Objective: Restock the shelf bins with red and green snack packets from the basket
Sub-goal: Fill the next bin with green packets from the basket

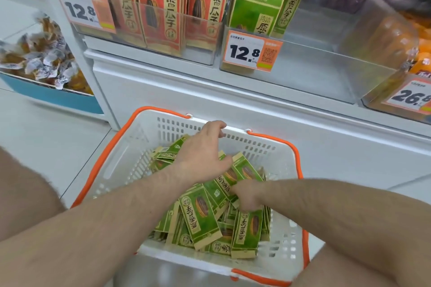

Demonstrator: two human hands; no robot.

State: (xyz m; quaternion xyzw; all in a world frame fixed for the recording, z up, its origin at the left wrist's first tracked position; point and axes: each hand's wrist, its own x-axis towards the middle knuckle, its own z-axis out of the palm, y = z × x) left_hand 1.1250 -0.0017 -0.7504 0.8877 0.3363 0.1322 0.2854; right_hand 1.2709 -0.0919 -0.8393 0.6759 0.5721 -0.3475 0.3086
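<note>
Forearms over white basket (130,161) (green packets (200,212)), pale tiled floor (46,137), shelf (233,91)

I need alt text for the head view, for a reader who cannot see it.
Two bare hands, left hand and right hand, reach into a white basket of green snack packets; above, clear shelf bins hold red packets and a few green.
</note>
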